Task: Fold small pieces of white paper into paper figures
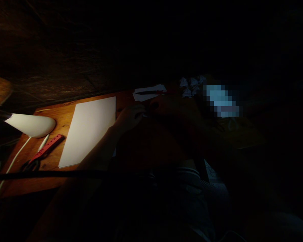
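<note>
The scene is very dark. My left hand reaches over the wooden table, just right of a large white sheet of paper. Its fingers are curled together in a pinch on something small I cannot make out. My right hand lies close beside it in deep shadow, its fingers not readable. Just beyond both hands lie cut white paper pieces. Small folded white paper shapes sit further right.
A white desk lamp head shines at the left, its cord trailing toward me. Red-handled scissors and a white pen lie left of the sheet. A dark strap crosses the near side. A wall stands behind the table.
</note>
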Demonstrator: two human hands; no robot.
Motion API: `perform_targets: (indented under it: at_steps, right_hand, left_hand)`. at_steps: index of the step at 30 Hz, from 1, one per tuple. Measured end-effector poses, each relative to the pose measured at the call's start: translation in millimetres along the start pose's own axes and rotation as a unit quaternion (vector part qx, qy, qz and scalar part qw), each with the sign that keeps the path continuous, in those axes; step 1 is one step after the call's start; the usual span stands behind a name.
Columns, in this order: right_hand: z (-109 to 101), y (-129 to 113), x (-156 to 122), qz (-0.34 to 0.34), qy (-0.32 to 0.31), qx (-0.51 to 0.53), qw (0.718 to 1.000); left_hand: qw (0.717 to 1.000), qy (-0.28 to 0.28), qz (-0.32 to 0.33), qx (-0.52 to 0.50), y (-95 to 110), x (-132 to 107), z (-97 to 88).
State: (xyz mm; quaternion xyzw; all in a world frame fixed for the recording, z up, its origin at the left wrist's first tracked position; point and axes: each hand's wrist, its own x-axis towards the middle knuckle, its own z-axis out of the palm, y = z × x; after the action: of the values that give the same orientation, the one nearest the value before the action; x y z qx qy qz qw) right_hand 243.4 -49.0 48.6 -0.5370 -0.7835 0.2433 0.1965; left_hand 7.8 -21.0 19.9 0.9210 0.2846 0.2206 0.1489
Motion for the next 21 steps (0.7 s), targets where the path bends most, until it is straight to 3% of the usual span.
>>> perform_targets:
  at_steps: [15,21]
  right_hand:
    - [-1.8,-9.7,-1.4,0.038,0.019,-0.004,0.999]
    - [-0.8,-4.6,-3.2,-0.039,0.01,-0.006,0.999]
  left_hand:
    - [1.0,-0.006,0.004,-0.009,1.9,0.0,-2.0]
    - [1.0,-0.008,-0.006,0.0,3.3,0.5,-2.1]
